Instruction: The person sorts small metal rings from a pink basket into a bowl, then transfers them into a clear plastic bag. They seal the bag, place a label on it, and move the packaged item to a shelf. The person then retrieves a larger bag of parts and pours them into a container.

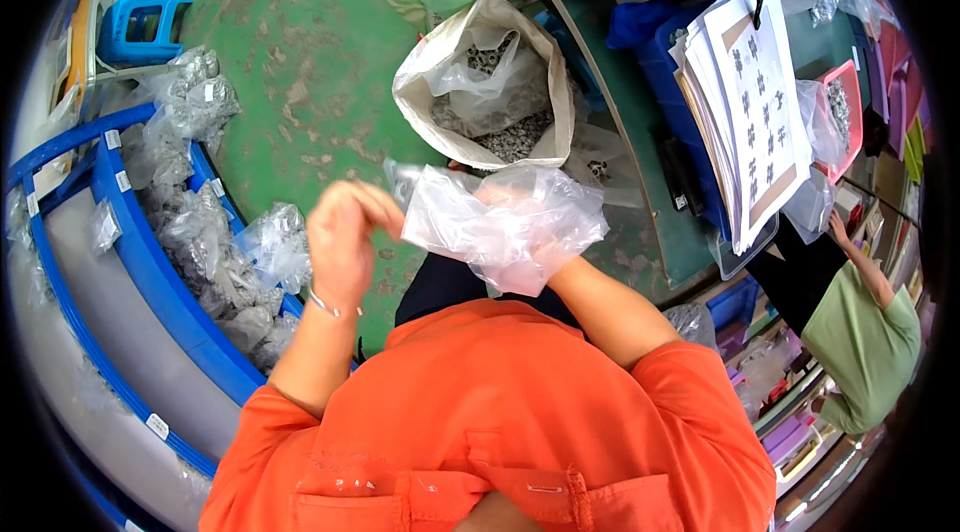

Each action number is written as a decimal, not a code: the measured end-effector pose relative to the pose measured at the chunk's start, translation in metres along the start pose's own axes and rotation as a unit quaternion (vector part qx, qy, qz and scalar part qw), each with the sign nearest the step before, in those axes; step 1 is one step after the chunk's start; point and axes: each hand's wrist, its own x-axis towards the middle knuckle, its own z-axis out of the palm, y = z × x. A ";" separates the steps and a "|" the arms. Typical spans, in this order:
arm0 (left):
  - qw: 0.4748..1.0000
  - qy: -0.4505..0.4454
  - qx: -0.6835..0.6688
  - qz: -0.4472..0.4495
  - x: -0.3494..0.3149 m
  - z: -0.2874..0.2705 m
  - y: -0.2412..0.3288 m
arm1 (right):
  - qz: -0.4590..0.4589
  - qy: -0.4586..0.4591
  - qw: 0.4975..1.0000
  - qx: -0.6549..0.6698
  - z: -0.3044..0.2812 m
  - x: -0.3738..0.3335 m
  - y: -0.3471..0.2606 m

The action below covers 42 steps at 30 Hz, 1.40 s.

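A clear, crumpled plastic bag [480, 222] is spread out in front of my body. My right hand [548, 250] is at the bag's right side, gripping it, and the film covers most of its fingers; I cannot tell whether it is inside or behind the film. Beside the bag's left edge is my left hand [345, 232], blurred, its fingers bent toward the film. Whether those fingers touch the bag is not clear. Just beyond stands an open white woven sack [415, 82], with small grey metal-looking parts [515, 137] and more clear film in it.
On the left, blue-edged bins [150, 232] hold several filled clear bags [225, 277]. A blue stool [145, 27] stands behind them. To the right, a green table [665, 222] carries a blue crate and papers [755, 112]. A person in a green shirt [865, 342] is farther right.
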 end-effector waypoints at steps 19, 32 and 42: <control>0.937 0.219 0.142 -0.234 0.026 -0.042 -0.093 | -0.186 0.202 0.957 -0.092 -0.062 0.069 0.012; 0.877 0.229 0.152 -0.394 0.119 -0.068 -0.197 | 0.210 0.080 0.820 -0.526 -0.188 0.155 0.050; 0.880 0.182 0.201 -0.390 0.109 -0.076 -0.194 | 0.389 0.285 0.732 -0.481 -0.158 0.067 0.085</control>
